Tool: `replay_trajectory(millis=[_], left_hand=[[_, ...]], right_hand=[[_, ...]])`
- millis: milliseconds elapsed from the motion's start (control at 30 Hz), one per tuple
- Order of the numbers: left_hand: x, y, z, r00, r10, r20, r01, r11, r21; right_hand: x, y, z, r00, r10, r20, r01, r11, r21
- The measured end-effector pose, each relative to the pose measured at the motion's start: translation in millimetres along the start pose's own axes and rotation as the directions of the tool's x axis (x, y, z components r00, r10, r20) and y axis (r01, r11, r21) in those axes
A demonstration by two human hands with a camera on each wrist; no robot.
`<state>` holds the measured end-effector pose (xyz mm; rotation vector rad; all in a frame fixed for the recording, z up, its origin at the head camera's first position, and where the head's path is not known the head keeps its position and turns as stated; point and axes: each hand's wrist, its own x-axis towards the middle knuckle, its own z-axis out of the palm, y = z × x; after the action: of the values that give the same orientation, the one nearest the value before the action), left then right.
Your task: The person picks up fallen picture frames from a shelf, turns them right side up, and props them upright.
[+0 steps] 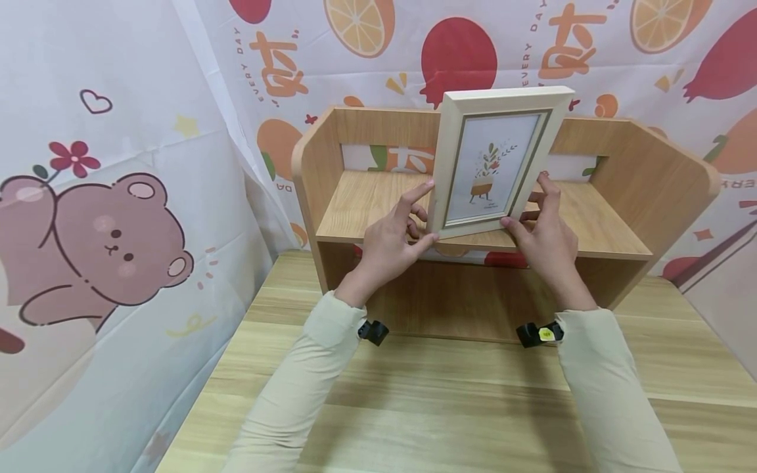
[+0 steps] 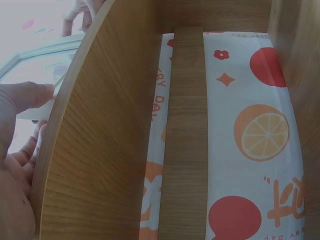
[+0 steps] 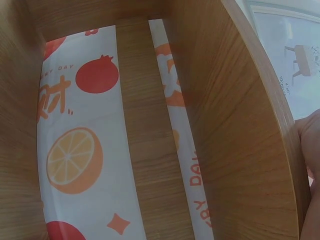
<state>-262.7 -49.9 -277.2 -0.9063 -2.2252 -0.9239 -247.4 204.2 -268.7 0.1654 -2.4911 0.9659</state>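
A cream picture frame (image 1: 452, 154) holding a print of a potted plant is on the upper board of a wooden desktop shelf (image 1: 367, 203), leaning slightly back. My left hand (image 1: 391, 236) holds its left side, thumb at the lower corner and index finger higher up. At the lower right, my right hand (image 1: 547, 240) grips the frame with the thumb on its front and the fingers on its side. In the left wrist view, part of the frame (image 2: 30, 54) and the left hand (image 2: 17, 165) show beyond the board. The right wrist view catches a strip of the print (image 3: 295, 65).
The shelf stands on a light wood-grain table (image 1: 414, 401), its lower compartment (image 1: 455, 299) below my hands. Raised side panels (image 1: 668, 171) flank the upper board. Behind hangs a fruit-print cloth (image 1: 402, 59); a bear-print cloth (image 1: 118, 243) hangs at the left.
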Motion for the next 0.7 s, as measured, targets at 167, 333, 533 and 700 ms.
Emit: replay_trajectory(millis=[167, 333, 533, 700], left_hand=[[0.0, 0.3, 0.4, 1.000, 0.002, -0.005, -0.002, 1.000, 0.002], [-0.2, -0.4, 1.8, 1.000, 0.004, -0.007, -0.004, 1.000, 0.007], [-0.2, 0.1, 2.1, 1.000, 0.008, -0.012, -0.008, 1.000, 0.011], [-0.1, 1.2, 2.3, 1.000, 0.008, -0.013, -0.007, 1.000, 0.017]], right_hand=[[1.4, -0.9, -1.1, 1.000, 0.018, 0.016, -0.018, 1.000, 0.007], [3.3, -1.9, -1.8, 0.999, 0.028, 0.023, -0.028, 1.000, 0.005], [4.4, -2.6, -1.2, 0.998, 0.053, 0.022, -0.053, 0.999, -0.007], [4.7, -1.8, -0.4, 0.998, 0.058, 0.016, -0.058, 0.998, -0.009]])
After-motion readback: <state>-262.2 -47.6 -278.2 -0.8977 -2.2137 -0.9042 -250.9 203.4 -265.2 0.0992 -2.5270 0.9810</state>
